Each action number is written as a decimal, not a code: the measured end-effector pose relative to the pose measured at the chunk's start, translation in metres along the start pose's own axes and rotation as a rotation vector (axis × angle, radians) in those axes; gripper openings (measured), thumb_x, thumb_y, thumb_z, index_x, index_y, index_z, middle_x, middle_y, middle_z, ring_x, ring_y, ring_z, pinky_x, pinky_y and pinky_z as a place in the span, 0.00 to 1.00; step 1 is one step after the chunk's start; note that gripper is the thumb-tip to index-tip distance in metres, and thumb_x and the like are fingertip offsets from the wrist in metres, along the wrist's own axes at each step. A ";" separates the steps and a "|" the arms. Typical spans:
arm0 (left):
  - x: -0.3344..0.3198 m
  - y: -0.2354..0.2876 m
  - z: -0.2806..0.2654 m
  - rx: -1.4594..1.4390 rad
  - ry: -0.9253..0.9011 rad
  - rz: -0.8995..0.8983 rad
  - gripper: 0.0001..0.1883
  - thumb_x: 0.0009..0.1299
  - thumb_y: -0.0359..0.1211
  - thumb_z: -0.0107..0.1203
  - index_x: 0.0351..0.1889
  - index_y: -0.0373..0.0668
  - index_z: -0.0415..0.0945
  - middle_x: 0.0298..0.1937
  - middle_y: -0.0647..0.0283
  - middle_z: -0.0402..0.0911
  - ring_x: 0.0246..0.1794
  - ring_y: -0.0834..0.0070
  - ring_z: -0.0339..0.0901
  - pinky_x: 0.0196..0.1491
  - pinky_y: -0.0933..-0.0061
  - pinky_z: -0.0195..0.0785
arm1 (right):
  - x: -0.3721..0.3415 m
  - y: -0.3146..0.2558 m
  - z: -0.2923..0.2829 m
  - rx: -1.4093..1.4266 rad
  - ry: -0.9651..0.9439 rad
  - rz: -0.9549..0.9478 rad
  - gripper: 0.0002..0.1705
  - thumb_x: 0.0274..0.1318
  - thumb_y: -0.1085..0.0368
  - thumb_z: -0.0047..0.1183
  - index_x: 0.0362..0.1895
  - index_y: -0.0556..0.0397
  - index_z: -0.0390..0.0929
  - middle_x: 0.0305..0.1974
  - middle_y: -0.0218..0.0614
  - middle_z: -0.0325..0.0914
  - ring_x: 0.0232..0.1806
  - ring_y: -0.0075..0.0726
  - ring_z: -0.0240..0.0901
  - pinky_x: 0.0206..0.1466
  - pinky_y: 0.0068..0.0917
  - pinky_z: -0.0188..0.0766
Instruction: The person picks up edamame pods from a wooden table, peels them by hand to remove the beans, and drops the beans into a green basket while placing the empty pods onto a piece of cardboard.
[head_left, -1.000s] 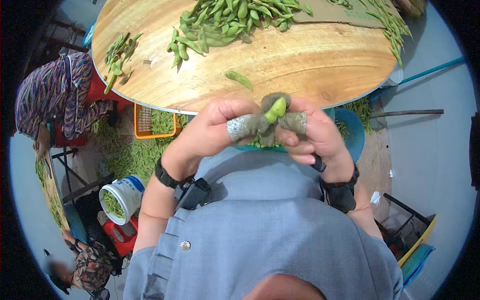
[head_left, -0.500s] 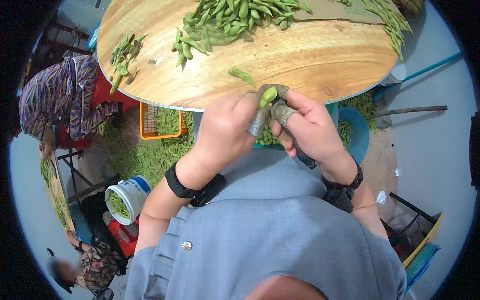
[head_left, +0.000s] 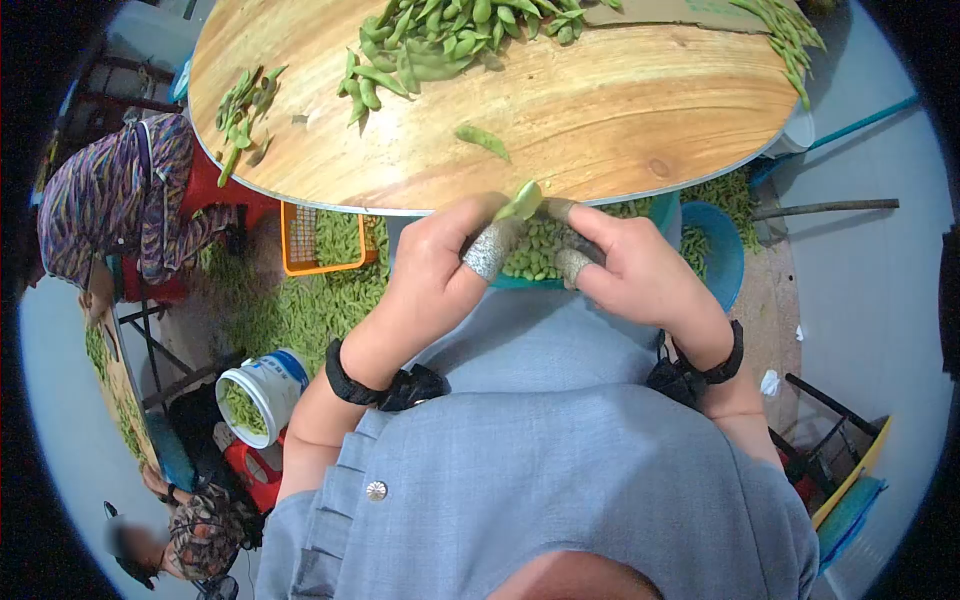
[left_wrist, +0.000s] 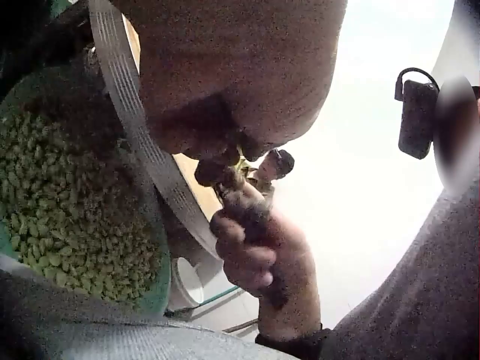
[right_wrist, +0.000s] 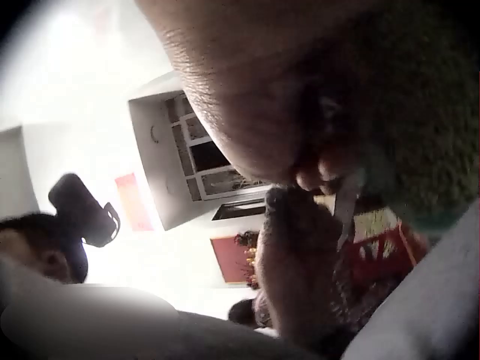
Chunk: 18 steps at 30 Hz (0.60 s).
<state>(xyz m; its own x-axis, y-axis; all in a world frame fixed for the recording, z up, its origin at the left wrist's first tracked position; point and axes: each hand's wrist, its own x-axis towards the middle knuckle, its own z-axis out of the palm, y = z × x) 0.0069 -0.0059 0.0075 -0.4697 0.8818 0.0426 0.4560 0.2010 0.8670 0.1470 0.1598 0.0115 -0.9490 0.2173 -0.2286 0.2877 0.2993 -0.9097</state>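
A green pod (head_left: pixel 521 201) is pinched in the left hand (head_left: pixel 440 248), between the thumb and fingers, close to the table's front edge. Wrappings cover the thumbs and some fingertips. The right hand (head_left: pixel 640 262) is just to the right, apart from the left hand, its wrapped thumb and finger bent inward with no pod visible between them. Below both hands lies a heap of shelled green beans (head_left: pixel 533 258) in a green container, also seen as beans (left_wrist: pixel 67 217) in the left wrist view. One pod (head_left: pixel 482 140) lies alone on the wooden table (head_left: pixel 600 120).
A large pod pile (head_left: pixel 430 40) is at the table's back, with a smaller cluster (head_left: pixel 240 110) at left. Around it stand an orange basket (head_left: pixel 290 240), a white bucket (head_left: pixel 285 375) and a blue basin (head_left: pixel 728 255). Two other people are at the left.
The hands have moved apart after being together around the pod. The left hand keeps the pod, while the right hand has come away from it to the right and slightly down.
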 end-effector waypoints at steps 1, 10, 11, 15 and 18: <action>-0.001 -0.002 0.001 -0.002 0.000 -0.005 0.12 0.69 0.33 0.51 0.45 0.35 0.75 0.34 0.51 0.79 0.35 0.62 0.79 0.39 0.68 0.71 | -0.001 0.000 0.000 -0.124 0.046 -0.065 0.13 0.58 0.67 0.46 0.46 0.59 0.74 0.26 0.38 0.75 0.26 0.26 0.73 0.32 0.27 0.71; -0.005 0.002 -0.005 -0.235 -0.186 -0.047 0.12 0.70 0.33 0.50 0.48 0.37 0.74 0.31 0.58 0.78 0.29 0.70 0.76 0.34 0.72 0.69 | 0.013 -0.008 0.003 0.344 0.083 -0.001 0.10 0.53 0.66 0.58 0.38 0.58 0.77 0.25 0.28 0.75 0.23 0.17 0.67 0.25 0.20 0.65; -0.005 0.001 -0.011 -0.459 -0.295 -0.191 0.12 0.71 0.33 0.50 0.48 0.37 0.75 0.29 0.63 0.76 0.27 0.76 0.72 0.31 0.76 0.65 | 0.012 -0.011 -0.001 0.477 -0.068 0.163 0.09 0.52 0.67 0.58 0.37 0.57 0.77 0.25 0.27 0.74 0.21 0.15 0.66 0.22 0.19 0.63; -0.011 -0.013 -0.012 -1.129 -0.394 -0.402 0.12 0.73 0.35 0.50 0.48 0.38 0.75 0.26 0.73 0.70 0.23 0.88 0.62 0.26 0.84 0.54 | 0.011 -0.008 0.004 0.564 -0.118 0.141 0.08 0.50 0.67 0.57 0.34 0.56 0.77 0.23 0.25 0.74 0.18 0.14 0.65 0.18 0.19 0.61; -0.014 -0.022 -0.010 -1.033 -0.275 -0.331 0.13 0.73 0.34 0.51 0.51 0.37 0.74 0.27 0.71 0.71 0.25 0.87 0.64 0.28 0.83 0.58 | 0.013 0.006 0.007 0.415 -0.026 0.066 0.10 0.49 0.66 0.56 0.36 0.56 0.77 0.23 0.25 0.74 0.18 0.16 0.67 0.19 0.19 0.62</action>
<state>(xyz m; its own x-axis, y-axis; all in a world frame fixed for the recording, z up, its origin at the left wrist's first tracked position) -0.0039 -0.0267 -0.0073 -0.2104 0.9405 -0.2668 -0.5676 0.1047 0.8166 0.1356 0.1581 0.0011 -0.9348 0.1983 -0.2945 0.2763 -0.1148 -0.9542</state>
